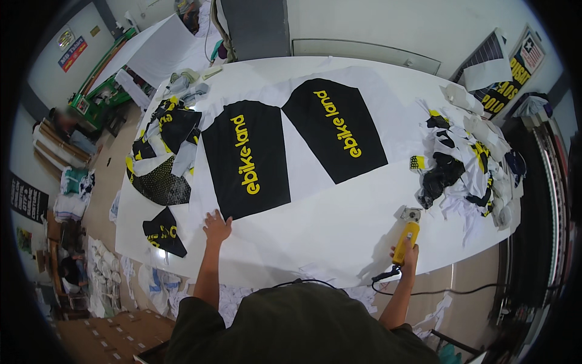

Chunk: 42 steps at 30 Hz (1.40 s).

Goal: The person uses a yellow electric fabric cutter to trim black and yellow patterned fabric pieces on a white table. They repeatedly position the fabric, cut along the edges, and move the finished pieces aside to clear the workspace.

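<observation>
My right hand (408,253) grips a yellow handheld electric rotary fabric cutter (406,241) at the right front of the white table. Its metal cutting head (410,213) points away from me, and a black cord trails from its near end. With fingers spread, my left hand (217,227) lies by the lower left corner of a black printed fabric panel (248,159). A second black panel (336,130) sits to its right, tilted. Both carry yellow lettering and are surrounded by white fabric (300,164).
Black and yellow cut pieces (165,139) pile up at left, with a small black piece (165,233) nearer me. Scraps (458,164) heap at right. The cord (451,292) runs right past the table's front edge. Other people sit at far left.
</observation>
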Available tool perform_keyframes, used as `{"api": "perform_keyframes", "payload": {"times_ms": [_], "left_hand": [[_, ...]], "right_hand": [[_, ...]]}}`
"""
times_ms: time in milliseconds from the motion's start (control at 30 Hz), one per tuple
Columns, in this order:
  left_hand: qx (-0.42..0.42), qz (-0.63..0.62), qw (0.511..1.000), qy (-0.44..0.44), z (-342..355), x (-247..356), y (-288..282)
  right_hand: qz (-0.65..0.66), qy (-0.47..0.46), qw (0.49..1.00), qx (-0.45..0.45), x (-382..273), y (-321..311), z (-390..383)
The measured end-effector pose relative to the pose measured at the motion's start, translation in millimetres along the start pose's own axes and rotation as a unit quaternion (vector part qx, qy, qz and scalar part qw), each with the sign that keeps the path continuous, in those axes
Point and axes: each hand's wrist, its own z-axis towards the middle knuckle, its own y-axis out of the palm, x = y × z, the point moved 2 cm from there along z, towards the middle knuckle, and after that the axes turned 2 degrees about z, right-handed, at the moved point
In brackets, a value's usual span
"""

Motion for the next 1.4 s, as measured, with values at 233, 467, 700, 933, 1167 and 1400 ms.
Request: {"api": "perform_keyframes", "payload": {"times_ms": [233,467,700,933,1167,1400], "left_hand": [[0.050,-0.081,0.986,0.138,30.7,68.5,-43.5],[-0.058,-0.026,0.991,0.114,26.4,27.0,-41.2],[-0.087,-0.020,0.989,0.119,35.3,19.7,-33.3],[-0.075,-0.034,0.989,0.123,37.1,20.5,-34.0],[-0.070,-0.037,0.989,0.123,36.5,20.7,-32.2],[-0.068,-0.039,0.990,0.121,35.8,21.0,-33.3]], "right_hand": [[-0.203,-0.017,0.977,-0.069,33.2,57.2,-91.0],[-0.513,-0.172,0.829,-0.143,40.5,169.3,-213.4],[-0.523,-0.236,0.796,-0.194,62.0,235.4,-236.5],[-0.525,-0.199,0.803,-0.201,34.1,294.1,-220.4],[-0.519,-0.250,0.794,-0.194,43.5,310.8,-216.9],[-0.527,-0.224,0.796,-0.197,34.8,330.2,-203.8]]}}
